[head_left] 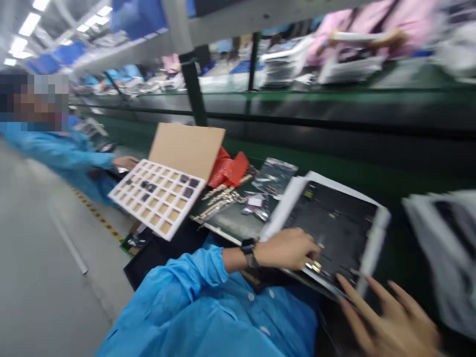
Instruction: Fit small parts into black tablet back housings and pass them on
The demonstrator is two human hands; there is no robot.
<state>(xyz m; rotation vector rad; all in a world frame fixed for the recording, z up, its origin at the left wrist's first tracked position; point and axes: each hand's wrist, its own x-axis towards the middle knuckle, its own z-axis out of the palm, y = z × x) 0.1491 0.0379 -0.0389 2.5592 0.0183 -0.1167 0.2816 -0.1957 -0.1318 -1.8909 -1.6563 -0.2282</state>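
Observation:
A black panel [334, 223], like a laptop lid cover, lies on white foam sheeting [377, 238] at the bench edge. My left hand [288, 248], with a dark watch on the wrist, is closed over the panel's near left edge. Its fingertips curl down, and what they pinch, if anything, is hidden. Right beside them is a small shiny gold-coloured metal piece [316, 266]. My right hand [394, 317] is open, fingers spread, with its fingertips at the panel's near right corner. Motion blurs it a little.
Left on the bench are a white compartment tray [171, 198] with small dark parts, cardboard [188, 148], red wrap [232, 168], metal strips [219, 201] and plastic bags [275, 173]. White-wrapped panels [442, 248] stand right. A co-worker in a blue sleeve [74, 156] is at far left.

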